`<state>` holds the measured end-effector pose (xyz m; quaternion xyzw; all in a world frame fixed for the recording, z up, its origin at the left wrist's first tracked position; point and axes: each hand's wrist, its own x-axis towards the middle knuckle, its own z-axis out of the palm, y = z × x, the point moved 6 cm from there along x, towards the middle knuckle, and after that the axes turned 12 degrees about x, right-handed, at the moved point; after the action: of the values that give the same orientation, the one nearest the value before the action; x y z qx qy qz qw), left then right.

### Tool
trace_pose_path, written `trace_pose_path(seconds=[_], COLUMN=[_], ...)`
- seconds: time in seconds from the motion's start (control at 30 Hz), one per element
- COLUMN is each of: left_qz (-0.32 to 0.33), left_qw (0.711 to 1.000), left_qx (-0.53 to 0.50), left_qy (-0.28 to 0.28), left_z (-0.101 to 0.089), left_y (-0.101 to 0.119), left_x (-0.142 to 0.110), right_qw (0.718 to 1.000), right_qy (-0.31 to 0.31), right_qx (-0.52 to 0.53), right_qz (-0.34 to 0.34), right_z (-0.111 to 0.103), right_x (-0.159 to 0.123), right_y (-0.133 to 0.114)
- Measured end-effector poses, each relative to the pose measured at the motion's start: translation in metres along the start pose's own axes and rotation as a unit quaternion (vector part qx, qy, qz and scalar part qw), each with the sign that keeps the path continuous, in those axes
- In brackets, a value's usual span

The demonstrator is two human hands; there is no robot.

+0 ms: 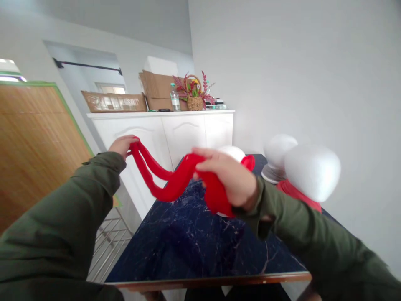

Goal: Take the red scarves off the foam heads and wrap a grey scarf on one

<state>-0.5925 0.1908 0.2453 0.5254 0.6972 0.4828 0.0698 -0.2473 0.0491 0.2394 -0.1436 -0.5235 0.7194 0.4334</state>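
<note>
Grip closed on both sides: left hand pinches one end of the red fabric, right hand bunches the rest, span sagging above the marble surface. Risk: the loose loop could snag the foam head at right, or the thin left pinch could slip.

**Room over the dark marble desk, foam mannequin heads block far right**

A hand could pass low over the near half of the desk. Red cloth strung between the left hand and right hand crosses mid-desk; a third head stands behind it, and a white cabinet closes the far end.
</note>
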Motion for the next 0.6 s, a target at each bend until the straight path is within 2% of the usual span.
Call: trace_pose_path(seconds=[0.07,0.13,0.2,0.27,0.37,0.47,0.6], left_qz=[-0.016,-0.013,0.004,0.03,0.082,0.137,0.193], left_qw=[0.999,0.998,0.995,0.99,0.98,0.965,0.935], left_qx=[0.015,0.04,0.072,0.107,0.156,0.206,0.281], left_qy=[-0.028,-0.054,-0.074,-0.084,-0.089,-0.089,-0.102], left_z=[0.015,0.037,0.063,0.092,0.138,0.186,0.242], left_y=[-0.013,-0.025,-0.033,-0.036,-0.03,-0.02,-0.017], left_x=[0.0,0.003,0.009,0.018,0.032,0.041,0.051], right_qw=[0.997,0.99,0.981,0.978,0.969,0.949,0.933], right_qy=[-0.009,0.051,0.128,0.185,0.219,0.198,0.151], right_qx=[0.059,0.093,0.113,0.066,-0.106,-0.242,-0.316], right_qz=[0.057,0.094,0.089,0.066,0.034,0.021,0.085], right_z=[0.004,-0.003,-0.015,-0.026,-0.041,-0.056,-0.078], right_x=[-0.014,-0.023,-0.028,-0.031,-0.03,-0.018,0.007], right_y=[0.063,0.116,0.153,0.175,0.193,0.214,0.261])
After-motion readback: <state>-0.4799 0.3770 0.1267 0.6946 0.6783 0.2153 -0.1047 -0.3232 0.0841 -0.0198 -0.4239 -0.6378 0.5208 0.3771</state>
